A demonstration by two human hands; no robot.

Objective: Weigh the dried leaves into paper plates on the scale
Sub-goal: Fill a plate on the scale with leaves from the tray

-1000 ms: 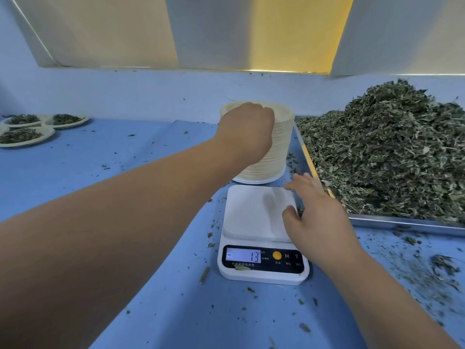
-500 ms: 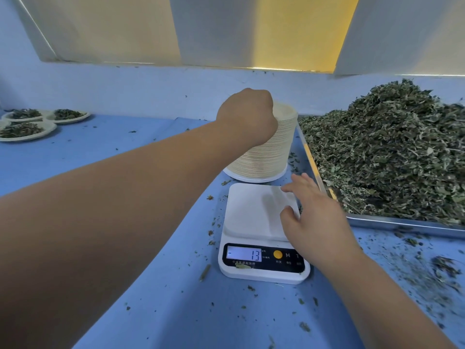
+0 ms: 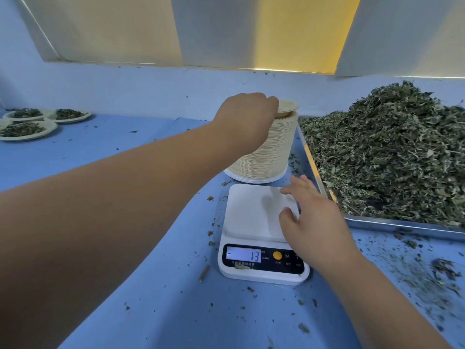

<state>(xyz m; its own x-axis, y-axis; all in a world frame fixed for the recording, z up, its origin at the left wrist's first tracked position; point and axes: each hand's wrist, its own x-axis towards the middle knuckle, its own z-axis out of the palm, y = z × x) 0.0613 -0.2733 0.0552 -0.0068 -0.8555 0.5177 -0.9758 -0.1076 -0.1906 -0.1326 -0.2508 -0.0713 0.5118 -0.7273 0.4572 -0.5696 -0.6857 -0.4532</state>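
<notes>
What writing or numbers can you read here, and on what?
"-13": display of the scale.
"M": beside the scale's orange button.
"T": next to it, partly hidden by the right hand.
Small print under the display and buttons: too small to read.
Nothing else carries text.

The left hand (image 3: 247,117) covers the near side of the plate stack (image 3: 266,152) and hides its own fingertips, so its grip on the top plate (image 3: 363,107) cannot be judged. The right hand (image 3: 314,222) hides the scale's (image 3: 251,212) right edge and last button. The leaf tray (image 3: 402,226) runs off the right edge. The print under the display is too small to read.
</notes>
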